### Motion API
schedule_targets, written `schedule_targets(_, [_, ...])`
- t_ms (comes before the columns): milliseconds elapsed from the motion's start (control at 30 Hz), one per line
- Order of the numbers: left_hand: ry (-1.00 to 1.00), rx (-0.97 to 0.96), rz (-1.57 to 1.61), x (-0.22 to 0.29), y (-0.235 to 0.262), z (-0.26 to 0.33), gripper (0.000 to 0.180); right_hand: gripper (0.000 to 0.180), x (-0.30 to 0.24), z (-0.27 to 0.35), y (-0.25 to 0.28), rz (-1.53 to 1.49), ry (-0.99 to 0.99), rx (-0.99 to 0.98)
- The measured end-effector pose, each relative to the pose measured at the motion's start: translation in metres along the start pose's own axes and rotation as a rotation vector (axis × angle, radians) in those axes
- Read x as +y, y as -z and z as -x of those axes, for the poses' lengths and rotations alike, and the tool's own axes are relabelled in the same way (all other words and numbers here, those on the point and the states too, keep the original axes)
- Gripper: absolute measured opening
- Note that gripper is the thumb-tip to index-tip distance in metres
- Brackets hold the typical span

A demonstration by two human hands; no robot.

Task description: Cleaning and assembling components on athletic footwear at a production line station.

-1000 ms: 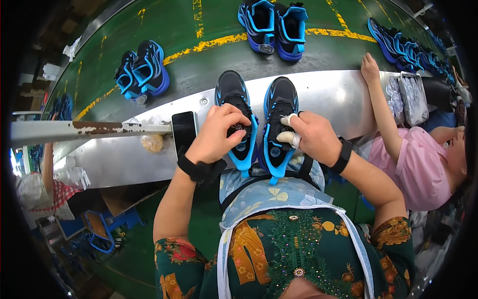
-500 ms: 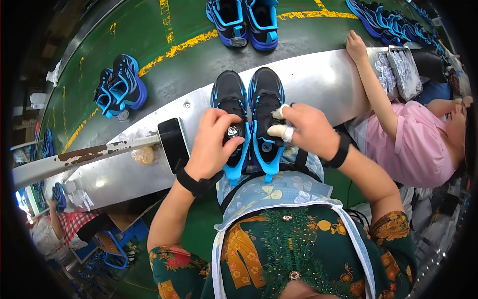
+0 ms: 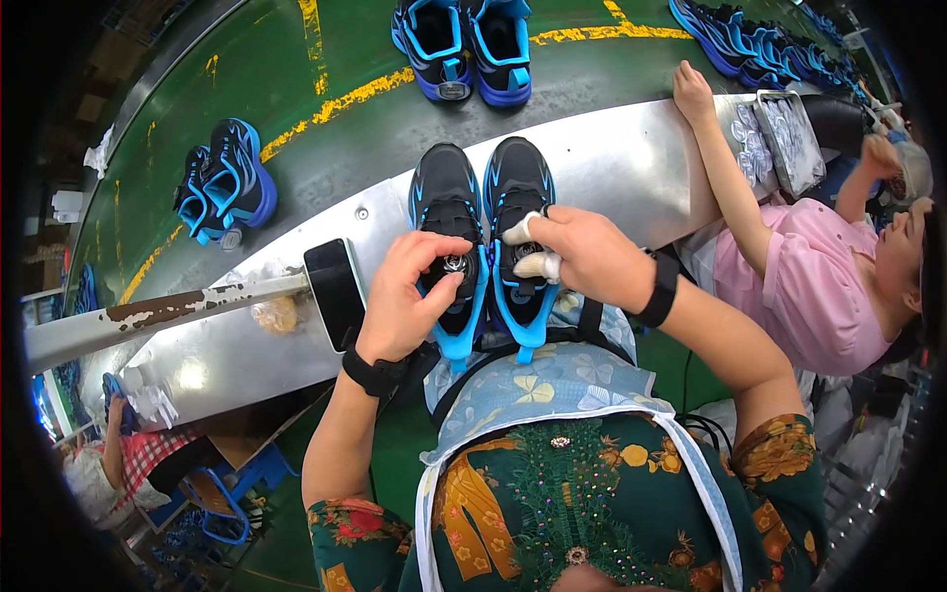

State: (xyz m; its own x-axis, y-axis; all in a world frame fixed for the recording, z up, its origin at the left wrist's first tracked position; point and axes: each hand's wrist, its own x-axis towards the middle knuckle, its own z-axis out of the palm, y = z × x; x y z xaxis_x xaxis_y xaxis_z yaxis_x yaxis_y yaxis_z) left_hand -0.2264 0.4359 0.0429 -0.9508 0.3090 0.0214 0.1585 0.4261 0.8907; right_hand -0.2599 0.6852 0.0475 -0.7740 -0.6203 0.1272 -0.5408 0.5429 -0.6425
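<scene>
Two black sneakers with blue trim stand side by side in front of me, toes pointing away, heels against my apron. On the left sneaker [image 3: 442,183], my left hand [image 3: 402,291] has its thumb and forefinger around a shiny round dial [image 3: 456,263] on the tongue. My right hand [image 3: 592,259] wears pale finger cots [image 3: 538,265] on its thumb and forefinger. These close about a dark round dial on the tongue of the right sneaker [image 3: 519,178], which they partly cover. Both wrists carry black bands.
A phone [image 3: 334,294] lies on the metal ledge [image 3: 602,158], beside a worn metal bar [image 3: 158,314]. Sneaker pairs stand on the green belt [image 3: 345,59] at left and ahead, with several more far right. A co-worker in pink [image 3: 789,261] sits at right near a tray [image 3: 792,143].
My right fingers have shifted toward the middle of the right sneaker's tongue. My left thumb and forefinger stay around the left dial. The view has shifted slightly; the co-worker's face has turned up.
</scene>
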Motion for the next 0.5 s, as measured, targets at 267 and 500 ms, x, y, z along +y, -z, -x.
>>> schedule_targets(267, [0.131, 0.058, -0.063, 0.007, -0.011, -0.005, 0.036, 0.034, 0.007, 0.001, 0.012, 0.083, -0.06, -0.048])
schedule_targets(500, [0.01, -0.007, 0.106, 0.002, -0.011, -0.01, 0.043, 0.036, 0.004, 0.007, 0.009, 0.263, -0.009, 0.15])
